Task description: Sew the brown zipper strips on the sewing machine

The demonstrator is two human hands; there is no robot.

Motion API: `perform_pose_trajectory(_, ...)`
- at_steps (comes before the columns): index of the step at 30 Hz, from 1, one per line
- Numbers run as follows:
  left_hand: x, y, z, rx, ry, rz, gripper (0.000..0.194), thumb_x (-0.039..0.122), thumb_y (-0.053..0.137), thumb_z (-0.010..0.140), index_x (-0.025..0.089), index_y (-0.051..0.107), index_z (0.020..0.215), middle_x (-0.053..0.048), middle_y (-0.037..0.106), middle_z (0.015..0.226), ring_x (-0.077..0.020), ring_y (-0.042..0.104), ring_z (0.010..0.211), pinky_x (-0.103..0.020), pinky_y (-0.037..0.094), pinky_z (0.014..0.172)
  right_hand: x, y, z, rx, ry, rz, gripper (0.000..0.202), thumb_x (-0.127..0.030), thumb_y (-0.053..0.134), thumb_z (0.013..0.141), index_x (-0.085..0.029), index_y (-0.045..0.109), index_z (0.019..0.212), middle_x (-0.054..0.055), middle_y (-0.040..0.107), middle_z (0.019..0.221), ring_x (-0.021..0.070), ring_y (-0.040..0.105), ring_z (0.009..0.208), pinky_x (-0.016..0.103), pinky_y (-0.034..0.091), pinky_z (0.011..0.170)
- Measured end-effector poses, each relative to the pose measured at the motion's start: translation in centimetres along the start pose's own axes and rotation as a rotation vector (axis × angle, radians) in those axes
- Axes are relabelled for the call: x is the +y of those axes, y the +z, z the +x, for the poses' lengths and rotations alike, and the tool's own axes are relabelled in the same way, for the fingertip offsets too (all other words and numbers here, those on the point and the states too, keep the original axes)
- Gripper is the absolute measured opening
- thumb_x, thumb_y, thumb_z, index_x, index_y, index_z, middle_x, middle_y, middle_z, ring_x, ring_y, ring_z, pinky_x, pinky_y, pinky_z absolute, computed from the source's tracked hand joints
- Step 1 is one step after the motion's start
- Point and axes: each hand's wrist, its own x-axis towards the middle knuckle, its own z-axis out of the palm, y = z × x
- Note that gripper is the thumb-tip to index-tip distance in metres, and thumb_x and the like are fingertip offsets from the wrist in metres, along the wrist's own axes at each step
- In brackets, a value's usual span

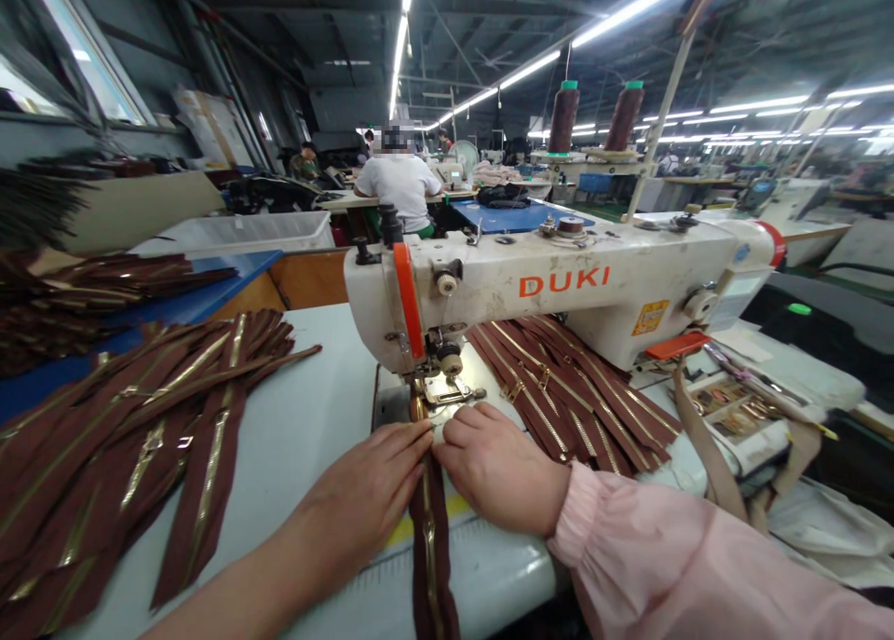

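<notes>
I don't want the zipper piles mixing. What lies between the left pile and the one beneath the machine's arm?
In the head view: pale tabletop, then the left hand at a zipper strip leading into the sewing machine.

We are reading "DUKI" lettering in orange across the sewing machine | we are spotting a yellow label right of it, its print too small to tell | we are finding a round blue sticker farther right, likewise illegible
</notes>
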Motion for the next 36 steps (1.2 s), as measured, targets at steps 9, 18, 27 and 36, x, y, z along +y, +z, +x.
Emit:
perform_pose_trajectory(9,-0.8,1.2,-0.5,0.069,-0.083,0.042,0.038,0.023,0.033,0.095,0.01,0.061,0.118,-0.012,0.065,0.119,-0.0218,0.061,0.11,-0.038,0.051,0.095,1.2,0.8,1.8,0.017,0.1,-0.007,0.013,-0.017,0.048,0.09,-0.015,0.06,0.089,0.006,0.057,0.089,0.0212,0.046,0.087,0.035,0.036,0.077)
perform_pose_trajectory(18,-0.3,0.7,-0.2,0.107,-0.096,0.088,0.041,0.031,0.033,0.097,0.01,0.065,0.113,-0.013,0.069,0.113,-0.0239,0.064,0.105,-0.04,0.054,0.091,1.1,1.2,2.2,0.043,0.188,-0.006,0.014,-0.018,0.048,0.091,-0.014,0.061,0.089,0.007,0.057,0.087,0.0209,0.047,0.084,0.033,0.037,0.073)
perform_pose_trajectory(27,-0.1,0.8,-0.4,0.049,-0.178,0.021,0.043,0.041,0.041,0.093,0.012,0.064,0.114,-0.013,0.065,0.119,-0.0264,0.061,0.111,-0.043,0.051,0.094,1.0,1.1,1.8,0.076,0.236,0.049,0.016,-0.016,0.049,0.09,-0.015,0.063,0.082,0.006,0.057,0.082,0.0192,0.046,0.082,0.032,0.037,0.072)
perform_pose_trajectory(36,1.0,0.1,-2.7,0.048,-0.186,0.089,0.048,0.043,0.055,0.085,0.012,0.058,0.121,-0.014,0.063,0.124,-0.0283,0.061,0.111,-0.042,0.053,0.091,0.5,0.7,1.3,0.101,0.257,0.082,0.02,-0.017,0.047,0.091,-0.015,0.064,0.079,0.005,0.056,0.077,0.0185,0.048,0.082,0.031,0.038,0.074)
